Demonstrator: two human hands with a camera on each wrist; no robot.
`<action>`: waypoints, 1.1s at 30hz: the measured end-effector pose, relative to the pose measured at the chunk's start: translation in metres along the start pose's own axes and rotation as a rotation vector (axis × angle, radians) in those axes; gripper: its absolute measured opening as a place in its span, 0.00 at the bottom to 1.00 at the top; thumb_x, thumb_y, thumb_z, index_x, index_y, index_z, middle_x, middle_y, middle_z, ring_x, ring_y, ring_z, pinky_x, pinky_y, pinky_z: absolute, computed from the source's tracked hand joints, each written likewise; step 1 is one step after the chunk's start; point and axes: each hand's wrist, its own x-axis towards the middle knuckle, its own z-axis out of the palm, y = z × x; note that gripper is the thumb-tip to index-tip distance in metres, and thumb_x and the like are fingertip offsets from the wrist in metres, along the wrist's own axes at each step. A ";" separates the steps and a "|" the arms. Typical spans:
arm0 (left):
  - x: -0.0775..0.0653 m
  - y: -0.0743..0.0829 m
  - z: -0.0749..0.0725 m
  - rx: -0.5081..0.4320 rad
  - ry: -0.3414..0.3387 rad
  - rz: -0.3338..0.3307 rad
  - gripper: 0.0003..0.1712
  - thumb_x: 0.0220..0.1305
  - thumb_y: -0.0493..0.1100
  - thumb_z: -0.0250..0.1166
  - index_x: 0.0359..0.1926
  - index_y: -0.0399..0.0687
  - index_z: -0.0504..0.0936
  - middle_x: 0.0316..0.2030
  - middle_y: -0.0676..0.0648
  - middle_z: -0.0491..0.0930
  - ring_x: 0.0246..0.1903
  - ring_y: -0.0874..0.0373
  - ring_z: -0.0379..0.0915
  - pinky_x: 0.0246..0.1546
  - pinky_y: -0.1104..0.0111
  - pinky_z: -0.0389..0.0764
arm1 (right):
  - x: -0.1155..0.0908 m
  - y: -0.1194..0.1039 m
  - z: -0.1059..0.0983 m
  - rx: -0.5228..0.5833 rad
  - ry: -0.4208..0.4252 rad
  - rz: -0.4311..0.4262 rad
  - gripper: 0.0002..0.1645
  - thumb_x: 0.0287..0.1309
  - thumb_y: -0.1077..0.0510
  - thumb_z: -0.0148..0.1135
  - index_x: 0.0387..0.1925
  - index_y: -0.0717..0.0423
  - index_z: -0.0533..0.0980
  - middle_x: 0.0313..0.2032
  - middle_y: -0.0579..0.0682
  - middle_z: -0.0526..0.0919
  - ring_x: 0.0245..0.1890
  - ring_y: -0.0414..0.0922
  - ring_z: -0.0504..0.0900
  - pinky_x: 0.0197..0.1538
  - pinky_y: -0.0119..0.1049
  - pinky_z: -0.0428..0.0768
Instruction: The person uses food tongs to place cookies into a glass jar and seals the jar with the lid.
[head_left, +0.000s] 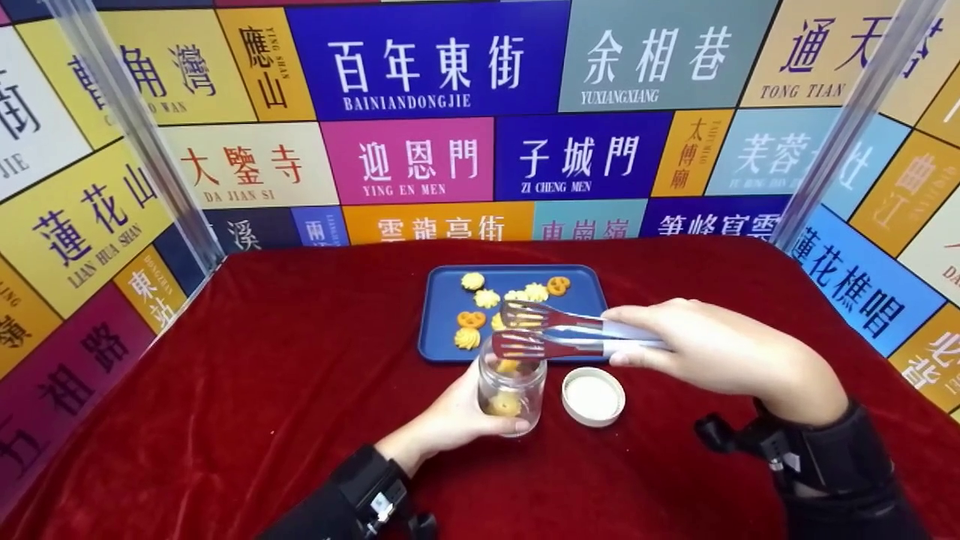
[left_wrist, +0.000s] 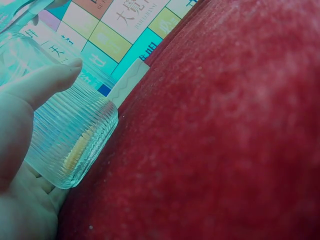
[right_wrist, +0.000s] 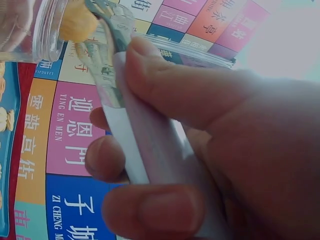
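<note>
My left hand (head_left: 457,412) holds a clear ribbed glass jar (left_wrist: 80,135) on the red cloth, thumb across its side. A yellow cookie (head_left: 504,405) lies at the bottom of the jar. My right hand (head_left: 720,349) grips the light-coloured handles of metal tongs (head_left: 559,346), whose tips are over the jar's mouth. In the right wrist view, another cookie (right_wrist: 77,21) sits between the tong tips at the jar's rim. Beyond the jar, a blue tray (head_left: 439,296) carries several yellow swirl cookies (head_left: 467,339) and brown pretzels (head_left: 558,285).
A round cream lid (head_left: 593,397) lies on the cloth just right of the jar. Dark red cloth (head_left: 300,360) covers the table. Clear upright posts (head_left: 142,127) and a wall of coloured sign panels (head_left: 427,60) stand behind.
</note>
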 end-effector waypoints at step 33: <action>0.000 0.000 0.001 -0.022 0.004 0.011 0.49 0.54 0.39 0.83 0.72 0.45 0.66 0.59 0.48 0.82 0.58 0.55 0.80 0.66 0.58 0.76 | 0.035 0.062 0.022 -0.037 0.181 0.148 0.26 0.75 0.40 0.63 0.64 0.52 0.79 0.41 0.48 0.85 0.38 0.46 0.80 0.44 0.47 0.77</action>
